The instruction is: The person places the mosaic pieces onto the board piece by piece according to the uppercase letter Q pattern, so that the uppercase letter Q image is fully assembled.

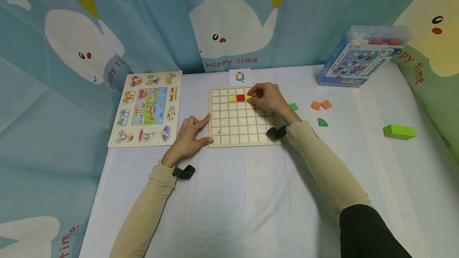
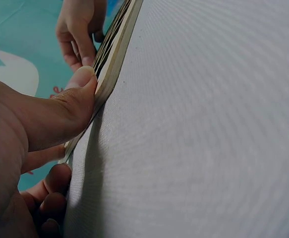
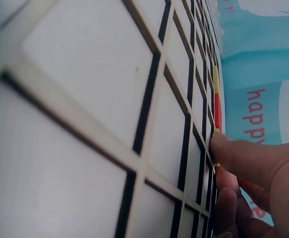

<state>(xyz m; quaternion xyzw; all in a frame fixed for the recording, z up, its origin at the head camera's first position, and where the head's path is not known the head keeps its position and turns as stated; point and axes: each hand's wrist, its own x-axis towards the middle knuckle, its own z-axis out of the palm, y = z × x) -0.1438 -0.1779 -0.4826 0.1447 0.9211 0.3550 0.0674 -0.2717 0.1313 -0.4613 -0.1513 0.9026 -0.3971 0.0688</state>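
Observation:
A light wooden grid board (image 1: pixel 242 121) lies on the table. A yellow tile (image 1: pixel 232 98) and a red tile (image 1: pixel 240 98) sit side by side in its second row from the back. Just right of the red one, my right hand (image 1: pixel 266 98) pinches another yellow tile (image 1: pixel 248 97) between thumb and fingertips, low over the grid; in the right wrist view the thumb partly covers this yellow tile (image 3: pixel 216 132). My left hand (image 1: pixel 188 137) rests at the board's left side, thumb and index finger spread against its edge. The left thumb (image 2: pixel 80 99) presses the rim.
Behind the board lies a small pattern card (image 1: pixel 240 77). To the right are orange tiles (image 1: pixel 316 105), green pieces (image 1: pixel 322 122), a green block (image 1: pixel 399 131) and a blue toy box (image 1: pixel 358 61). A picture puzzle board (image 1: pixel 147 108) lies left. A printed curtain (image 1: pixel 150 23) borders the table.

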